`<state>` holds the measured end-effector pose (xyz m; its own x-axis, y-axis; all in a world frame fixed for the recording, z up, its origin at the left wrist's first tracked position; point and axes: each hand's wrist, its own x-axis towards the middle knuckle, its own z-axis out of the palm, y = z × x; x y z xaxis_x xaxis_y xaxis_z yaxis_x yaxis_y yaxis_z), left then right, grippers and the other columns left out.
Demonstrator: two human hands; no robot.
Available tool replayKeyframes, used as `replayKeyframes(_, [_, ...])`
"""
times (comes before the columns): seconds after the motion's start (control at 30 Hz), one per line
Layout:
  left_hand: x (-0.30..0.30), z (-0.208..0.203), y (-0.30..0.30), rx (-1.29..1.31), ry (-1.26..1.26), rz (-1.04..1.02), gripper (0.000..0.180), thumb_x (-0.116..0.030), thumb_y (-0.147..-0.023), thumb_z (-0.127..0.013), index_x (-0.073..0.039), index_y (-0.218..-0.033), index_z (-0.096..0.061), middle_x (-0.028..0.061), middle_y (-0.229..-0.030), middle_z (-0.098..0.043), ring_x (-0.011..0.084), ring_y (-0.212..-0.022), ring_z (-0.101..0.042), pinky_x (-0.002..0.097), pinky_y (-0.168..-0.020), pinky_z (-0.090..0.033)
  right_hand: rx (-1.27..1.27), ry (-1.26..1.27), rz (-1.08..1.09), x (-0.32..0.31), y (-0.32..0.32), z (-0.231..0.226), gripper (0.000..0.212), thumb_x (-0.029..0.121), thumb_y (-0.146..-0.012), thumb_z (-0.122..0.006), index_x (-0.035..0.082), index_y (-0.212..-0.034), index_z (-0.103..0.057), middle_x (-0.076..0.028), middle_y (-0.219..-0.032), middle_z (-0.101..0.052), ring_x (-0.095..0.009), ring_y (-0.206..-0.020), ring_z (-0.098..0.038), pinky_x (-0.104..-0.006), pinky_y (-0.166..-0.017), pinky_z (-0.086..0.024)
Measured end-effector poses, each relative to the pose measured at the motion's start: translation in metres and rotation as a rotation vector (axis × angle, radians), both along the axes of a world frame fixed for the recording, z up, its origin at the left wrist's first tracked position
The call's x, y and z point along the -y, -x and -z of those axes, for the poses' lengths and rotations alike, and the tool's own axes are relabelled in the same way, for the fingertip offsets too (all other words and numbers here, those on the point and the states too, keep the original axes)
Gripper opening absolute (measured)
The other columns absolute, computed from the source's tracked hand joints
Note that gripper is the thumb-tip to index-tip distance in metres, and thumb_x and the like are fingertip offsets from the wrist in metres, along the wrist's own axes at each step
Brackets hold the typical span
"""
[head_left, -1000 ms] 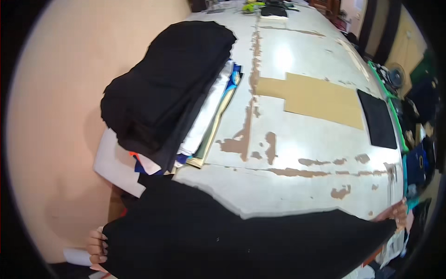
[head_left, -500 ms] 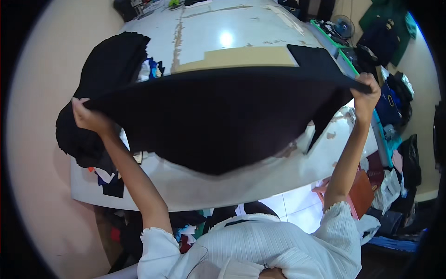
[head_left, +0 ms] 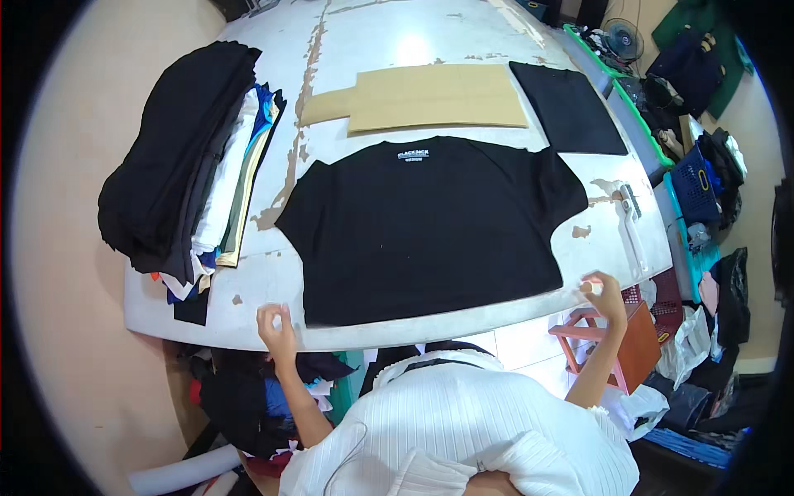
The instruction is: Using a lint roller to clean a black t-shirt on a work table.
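Observation:
A black T-shirt [head_left: 430, 223] lies spread flat on the white table, its neckline at the far side and its hem toward me. White print shows inside the collar. Just off the hem's left corner is my left hand [head_left: 277, 326], fingers parted and holding nothing. My right hand [head_left: 604, 293] hovers by the right hem corner at the table's edge, thumb and fingers apart, also without anything in it. Beyond the collar rests a tan cardboard board [head_left: 438, 97] with a narrower tab on its left. To its right lies a folded black garment [head_left: 569, 109].
A tall pile of folded clothes [head_left: 178, 157], mostly black, stands on the left of the table [head_left: 364, 337]. At the right edge lies a pale long-handled tool [head_left: 633, 227]. A reddish-brown stool [head_left: 628, 347], baskets [head_left: 691, 178] and plastic bags sit to the right.
The black T-shirt, held stretched in the air by both hands, now lies flat on the table. Both hands have let go and come down toward me to the near edge.

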<state>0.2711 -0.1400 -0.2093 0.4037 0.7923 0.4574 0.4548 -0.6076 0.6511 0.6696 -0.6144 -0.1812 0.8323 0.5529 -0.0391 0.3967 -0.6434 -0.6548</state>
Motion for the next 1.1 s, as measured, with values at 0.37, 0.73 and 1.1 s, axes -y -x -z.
replayKeyframes(0.37, [0.103, 0.013, -0.180, -0.128, -0.025, 0.412, 0.018, -0.012, -0.080, -0.061, -0.006, -0.096, -0.063, 0.0074, -0.100, -0.057, 0.0248, -0.095, -0.054, 0.0357, -0.084, -0.041, 0.272, -0.260, -0.202, -0.213, 0.081, 0.037, 0.018, 0.011, -0.074, -0.064, 0.008, -0.091, -0.062, -0.008, -0.103, -0.059, -0.027, -0.099, -0.053, -0.0395, -0.088, -0.036])
replayKeyframes(0.73, [0.049, 0.040, -0.171, -0.238, 0.091, 0.108, 0.023, -0.020, -0.083, -0.058, -0.008, -0.102, -0.057, 0.0076, -0.104, -0.053, 0.0263, -0.095, -0.050, 0.0386, -0.080, -0.037, 0.169, -0.301, -0.508, -0.283, 0.090, 0.054, 0.020, 0.021, -0.072, -0.072, 0.010, -0.084, -0.061, -0.002, -0.083, -0.054, -0.020, -0.082, -0.048, -0.0346, -0.083, -0.032])
replayKeyframes(1.1, [0.050, 0.038, -0.176, -0.232, 0.056, 0.094, 0.020, -0.023, -0.082, -0.061, -0.014, -0.099, -0.066, 0.0021, -0.093, -0.053, 0.0203, -0.086, -0.050, 0.0339, -0.075, -0.035, 0.230, -0.310, -0.410, -0.302, 0.096, 0.064, 0.012, 0.021, -0.070, -0.073, 0.011, -0.077, -0.069, 0.001, -0.075, -0.054, -0.016, -0.075, -0.048, -0.0327, -0.075, -0.029])
